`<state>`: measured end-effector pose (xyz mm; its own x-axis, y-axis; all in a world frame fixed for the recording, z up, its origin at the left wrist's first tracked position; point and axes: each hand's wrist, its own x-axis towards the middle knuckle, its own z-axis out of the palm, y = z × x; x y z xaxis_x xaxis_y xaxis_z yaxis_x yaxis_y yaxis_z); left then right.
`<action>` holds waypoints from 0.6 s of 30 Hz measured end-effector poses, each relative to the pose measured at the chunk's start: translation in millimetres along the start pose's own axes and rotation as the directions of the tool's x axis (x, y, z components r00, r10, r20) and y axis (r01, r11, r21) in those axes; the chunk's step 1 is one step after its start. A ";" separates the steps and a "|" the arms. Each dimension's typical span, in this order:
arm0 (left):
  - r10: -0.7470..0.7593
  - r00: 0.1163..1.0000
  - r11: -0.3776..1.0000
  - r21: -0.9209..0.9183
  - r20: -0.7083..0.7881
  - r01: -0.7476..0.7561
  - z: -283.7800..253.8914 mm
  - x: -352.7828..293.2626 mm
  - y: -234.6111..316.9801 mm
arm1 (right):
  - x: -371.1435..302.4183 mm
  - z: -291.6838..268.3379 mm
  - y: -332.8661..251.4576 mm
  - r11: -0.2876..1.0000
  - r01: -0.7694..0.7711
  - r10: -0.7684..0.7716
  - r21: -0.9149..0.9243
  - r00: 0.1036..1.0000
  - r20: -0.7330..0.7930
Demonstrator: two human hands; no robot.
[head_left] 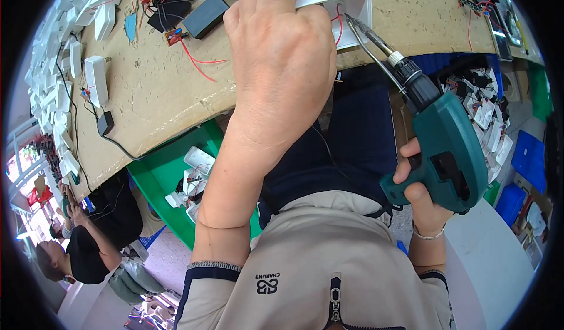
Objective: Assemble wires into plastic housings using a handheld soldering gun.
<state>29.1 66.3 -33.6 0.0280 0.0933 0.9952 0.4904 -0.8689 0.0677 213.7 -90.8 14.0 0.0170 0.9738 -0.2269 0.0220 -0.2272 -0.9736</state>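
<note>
White plastic housing (346, 7) lies at desk (158, 89) edge, long axis running left-right, open side up w/ red wires inside. Left hand (282, 65) curls over its left part, fingers clamped down, wrist bent fwd. Right hand (420, 195) wraps the green power screwdriver (446, 148) grip; bit points up-left into housing.

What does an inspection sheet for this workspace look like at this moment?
Surface: tan worktable, scuffed.
Job's things: white plastic housing with red wires inside; green soldering gun, tip at the housing.
Clutter: white housings, black boxes, small circuit boards.
Grippers: left hand grips the housing; right hand grips the gun.
Cables: red wire; black cord.
Surroundings: green bin, blue crates, another person lower left.
</note>
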 end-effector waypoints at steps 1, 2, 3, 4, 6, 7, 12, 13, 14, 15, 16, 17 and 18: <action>-0.002 1.000 1.000 0.006 0.012 0.002 -0.7 0.4 0.6 | 0.3 0.2 -0.8 1.000 -0.002 0.002 0.000 1.000 -0.002; -0.003 1.000 1.000 0.006 0.012 0.002 -2.8 1.0 2.6 | 0.6 0.3 -1.2 1.000 -0.003 0.003 0.000 1.000 -0.004; -0.042 0.997 0.999 0.016 0.057 0.041 -6.1 1.7 5.4 | 0.8 0.1 -1.1 1.000 -0.003 0.003 0.000 1.000 -0.004; -0.082 0.992 0.996 0.030 0.100 0.080 -8.3 2.4 6.8 | 0.9 -0.3 -1.3 1.000 -0.007 0.007 -0.001 1.000 0.008; -0.043 0.997 0.999 0.024 0.058 0.041 -4.0 1.2 2.0 | 1.8 -2.5 -0.5 1.000 -0.010 0.010 -0.002 1.000 0.021; -0.003 1.000 1.000 0.018 0.017 0.003 -2.0 0.8 0.2 | 2.9 -5.0 1.4 0.999 0.035 -0.038 0.036 0.996 0.080; -0.015 0.999 1.000 0.011 0.028 0.015 -2.3 1.3 0.9 | 1.5 1.1 -3.5 0.999 -0.033 0.033 -0.014 0.999 0.002; -0.018 0.999 1.000 0.009 0.030 0.018 -2.4 1.2 0.9 | 1.0 1.1 -3.6 0.999 -0.030 0.030 -0.026 1.000 -0.003; -0.019 0.999 1.000 0.009 0.029 0.019 -2.4 0.9 0.8 | 0.5 1.2 -3.7 0.999 -0.026 0.026 -0.038 1.000 -0.008; -0.020 0.999 1.000 0.010 0.028 0.020 -2.4 0.6 0.7 | 0.0 -1.2 -3.7 0.999 -0.026 0.026 -0.039 1.000 -0.009; -0.021 0.999 1.000 0.010 0.028 0.021 -2.5 0.4 0.6 | -0.5 -5.8 -3.4 1.000 -0.024 0.025 -0.018 0.998 0.064; -0.021 0.999 1.000 0.010 0.027 0.021 -2.3 0.1 0.2 | -1.1 -8.2 -3.5 1.000 -0.024 0.023 0.003 0.990 0.136; -0.014 1.000 1.000 0.016 0.022 0.013 -2.0 -0.3 -0.4 | -2.0 -6.3 -4.4 1.000 -0.024 0.023 0.002 0.990 0.137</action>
<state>27.2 65.7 -33.8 0.0406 0.1160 0.9924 0.5047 -0.8596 0.0798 219.9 -91.8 18.9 -0.1193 0.9607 -0.2508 0.0194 -0.2503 -0.9680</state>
